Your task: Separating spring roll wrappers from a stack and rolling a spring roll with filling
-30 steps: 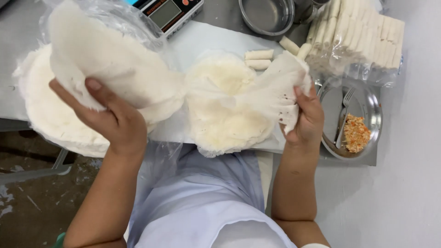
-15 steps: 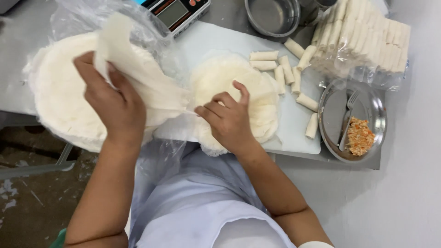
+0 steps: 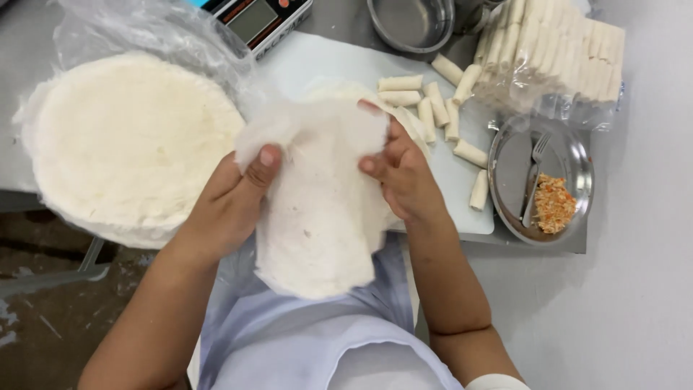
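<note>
Head view: the steel worktop (image 3: pixel 43 50) carries everything, and the white cutting board (image 3: pixel 325 61) at its middle serves as the landmark. Left of the board lies the big round stack of thin white wrappers (image 3: pixel 123 137), resting on clear plastic. Beyond the board's far right corner sits a bagged block of finished rolls (image 3: pixel 556 50); right of the board is a round metal plate (image 3: pixel 570 155) with a fork (image 3: pixel 533 180) and a small heap of orange filling (image 3: pixel 554 204). At the board's far edge stand a digital scale (image 3: pixel 253 20) and a steel bowl (image 3: pixel 408 22). On the board's right part lie several loose rolls (image 3: pixel 440 108), close together. Over the board's near edge hangs the single wrapper sheet (image 3: pixel 317 209), limp and drooping toward the person's pale apron (image 3: pixel 303 339). The left hand (image 3: pixel 234 198) pinches the sheet's upper left edge, thumb on top and fingers closed behind it. The right hand (image 3: pixel 404 170) grips the upper right edge, fingers curled into the sheet, with a second wrapper pile partly hidden beneath it on the board. By my reading, the step in hand is separating one sheet and spreading it out; the next move would call for a gentle, even pull by both hands, since so thin a sheet could tear or fold on itself, then laying it flat on the board.
</note>
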